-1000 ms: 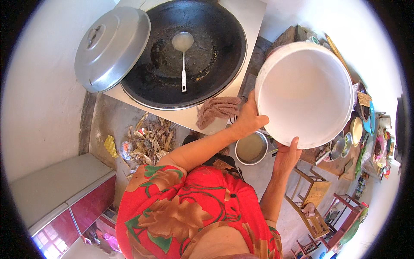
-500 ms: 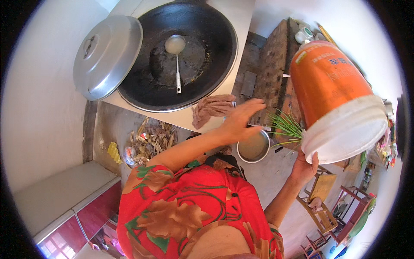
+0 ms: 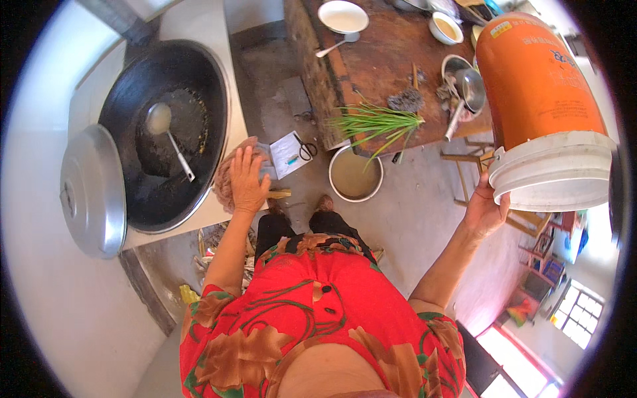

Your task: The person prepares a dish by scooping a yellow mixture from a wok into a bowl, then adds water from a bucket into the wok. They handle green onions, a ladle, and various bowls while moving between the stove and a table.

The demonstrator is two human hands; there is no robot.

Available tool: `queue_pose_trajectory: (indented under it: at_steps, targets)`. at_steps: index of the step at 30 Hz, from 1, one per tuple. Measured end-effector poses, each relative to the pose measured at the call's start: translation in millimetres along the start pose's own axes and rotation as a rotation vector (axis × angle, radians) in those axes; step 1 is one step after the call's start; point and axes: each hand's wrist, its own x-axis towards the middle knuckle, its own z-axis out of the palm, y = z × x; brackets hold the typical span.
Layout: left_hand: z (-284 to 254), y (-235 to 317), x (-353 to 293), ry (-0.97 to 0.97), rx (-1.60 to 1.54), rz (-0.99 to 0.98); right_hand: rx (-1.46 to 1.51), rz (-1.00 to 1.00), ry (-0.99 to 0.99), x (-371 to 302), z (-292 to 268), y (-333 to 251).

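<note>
My right hand (image 3: 486, 207) grips the white rim of a large orange bucket (image 3: 541, 86), tipped with its mouth toward me. Flat on a brown cloth (image 3: 227, 180) at the edge of the stove counter lies my left hand (image 3: 247, 182), its fingers stretched out. Beside that hand is a big black wok (image 3: 136, 152) set into the counter. In the wok rests a ladle (image 3: 174, 142) with a long handle. A domed metal lid (image 3: 94, 192) leans over the wok's near left side.
A pot of cloudy liquid (image 3: 356, 174) stands on the floor by my feet. On the wooden table (image 3: 385, 63) are green onions (image 3: 381, 126), a white bowl (image 3: 343, 16), a spoon (image 3: 338, 44) and a saucepan (image 3: 471, 89). Scissors (image 3: 307, 147) and paper lie near the cloth.
My left hand has come down from the air onto the brown cloth. My right hand still holds the bucket. The view has swung to the right, showing more of the table.
</note>
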Motion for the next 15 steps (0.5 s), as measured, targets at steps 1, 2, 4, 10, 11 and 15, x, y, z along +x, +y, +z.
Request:
queue_pose_trajectory:
  at_steps: [1,2,4,10,11,15]
  targets:
    - [0.6,0.1,0.3,-0.012,0.027,0.002,-0.027,-0.024,0.051,-2.8,-4.1,-9.6]
    - [0.4,0.7,0.6,-0.019,0.035,-0.001,-0.057,-0.048,0.101,-6.5,-7.0,-18.8]
    - [0.5,1.9,2.8,-0.037,0.046,0.004,-0.145,-0.100,0.191,-16.8,-13.9,-38.4]
    - [6.1,-2.5,-1.6,-0.033,0.057,0.056,-0.270,-0.212,0.405,-77.4,-35.6,-93.7]
    - [4.8,0.1,-2.4,-0.043,0.070,0.054,-0.251,-0.214,0.424,-85.6,-41.2,-102.6]
    - [9.9,2.9,-3.9,-0.036,0.083,0.096,-0.321,-0.313,0.560,-118.1,-52.7,-128.7]
